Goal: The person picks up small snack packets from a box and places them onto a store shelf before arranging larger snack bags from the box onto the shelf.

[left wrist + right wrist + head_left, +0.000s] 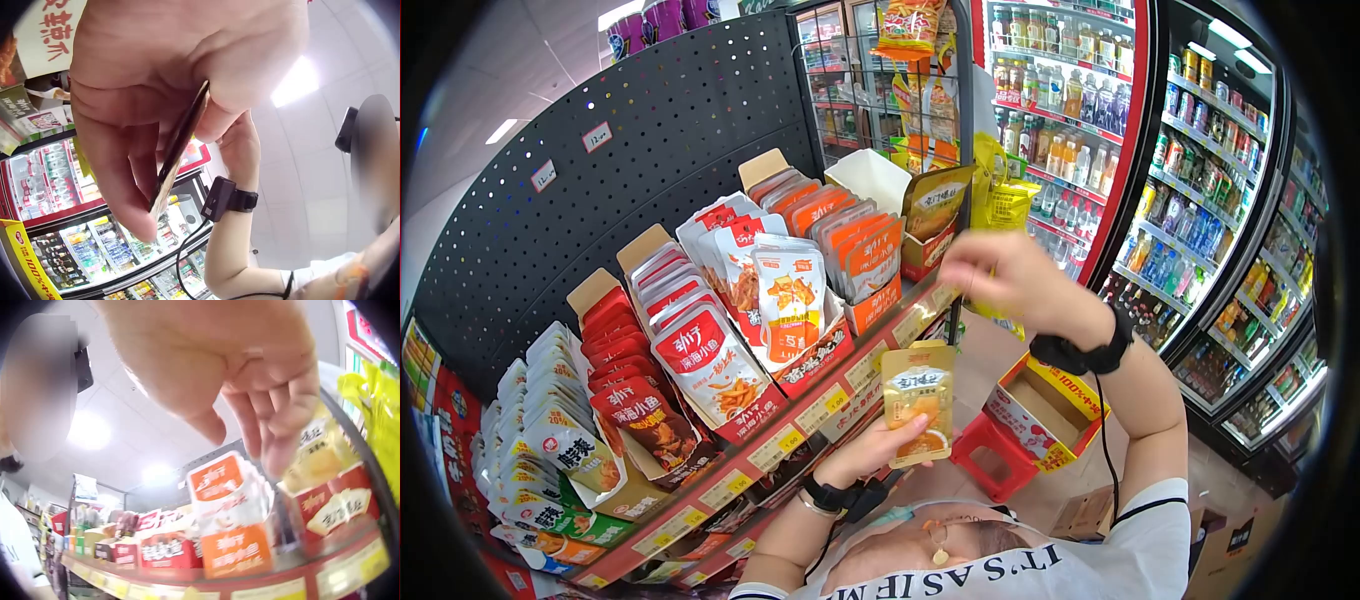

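Observation:
My left hand (872, 450) grips a gold snack packet (917, 385) by its lower part, the thumb across its front, just off the shelf edge. The left wrist view shows the packet (181, 140) edge-on between thumb and fingers. My right hand (1012, 278) is raised at the right end of the shelf, its fingers loosely bent and holding nothing. In the right wrist view the hand (231, 362) hangs above a red display box (340, 515) with similar gold packets (319, 456). Left of that box stands an orange box of packets (872, 250).
More open boxes hold white packets (710, 360) and dark red packets (645, 410) along the shelf. Yellow bags (1003, 195) hang at the shelf's right end. Below stand a red stool (997, 460) and a yellow-red carton (1055, 458). Drink fridges (1190, 200) line the right.

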Demonstrator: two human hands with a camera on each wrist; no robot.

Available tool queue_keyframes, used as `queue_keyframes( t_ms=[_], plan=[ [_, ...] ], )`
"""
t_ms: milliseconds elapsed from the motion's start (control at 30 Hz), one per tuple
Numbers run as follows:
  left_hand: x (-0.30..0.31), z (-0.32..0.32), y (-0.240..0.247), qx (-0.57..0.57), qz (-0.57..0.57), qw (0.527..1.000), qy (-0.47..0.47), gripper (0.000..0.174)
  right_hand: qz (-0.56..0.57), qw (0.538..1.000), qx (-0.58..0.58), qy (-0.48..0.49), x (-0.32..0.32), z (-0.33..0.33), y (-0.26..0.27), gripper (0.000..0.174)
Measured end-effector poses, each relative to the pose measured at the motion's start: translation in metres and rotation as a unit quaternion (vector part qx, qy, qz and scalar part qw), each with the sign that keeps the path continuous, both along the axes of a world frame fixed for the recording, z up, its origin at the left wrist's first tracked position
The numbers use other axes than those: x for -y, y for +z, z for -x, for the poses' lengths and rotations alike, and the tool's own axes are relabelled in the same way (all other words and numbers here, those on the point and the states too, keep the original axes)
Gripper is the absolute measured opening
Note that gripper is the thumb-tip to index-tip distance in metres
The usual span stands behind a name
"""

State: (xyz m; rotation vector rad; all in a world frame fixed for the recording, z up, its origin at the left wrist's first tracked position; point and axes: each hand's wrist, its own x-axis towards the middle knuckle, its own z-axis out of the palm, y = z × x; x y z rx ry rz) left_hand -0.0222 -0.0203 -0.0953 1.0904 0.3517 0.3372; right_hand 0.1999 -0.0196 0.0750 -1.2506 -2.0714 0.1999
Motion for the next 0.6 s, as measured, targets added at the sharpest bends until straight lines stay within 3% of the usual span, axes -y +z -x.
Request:
queue_keyframes(
  t_ms=[33,100,167,200,267,367,400,500,600],
  plan=[
    [-0.003,-0.003,-0.003,-0.010,-0.010,1.000,-0.018,0.044,0.062,0.997,0.049,0.000,0.009,0.008,-0.001,0.022],
    [-0.002,-0.012,-0.008,-0.018,-0.022,0.999,-0.036,0.042,0.024,0.986,0.167,-0.010,0.019,0.018,-0.018,0.031],
    [0.004,-0.017,-0.015,0.000,-0.135,0.988,-0.072,0.040,0.021,0.968,0.250,-0.007,0.027,0.021,-0.030,0.035],
    [0.008,-0.014,-0.005,-0.046,-0.150,0.982,-0.106,0.040,0.021,0.968,0.250,-0.007,0.030,0.020,-0.032,0.035],
    [0.016,-0.015,0.000,-0.044,-0.156,0.983,-0.083,0.040,0.192,0.961,0.186,0.077,0.036,0.013,-0.032,0.040],
    [0.015,-0.014,-0.001,-0.018,-0.130,0.991,-0.041,0.038,0.237,0.959,0.084,0.131,0.043,0.004,-0.033,0.044],
    [0.012,-0.013,0.000,-0.020,-0.131,0.990,-0.049,0.038,0.247,0.955,0.100,0.133,0.048,0.009,-0.023,0.032],
    [0.018,-0.015,0.010,0.007,-0.153,0.987,-0.040,0.039,0.220,0.961,0.089,0.143,0.050,0.009,-0.022,0.019],
    [0.017,-0.012,0.011,0.031,-0.120,0.991,-0.039,0.044,0.193,0.970,0.071,0.131,0.055,0.008,-0.006,0.018]
  ],
)
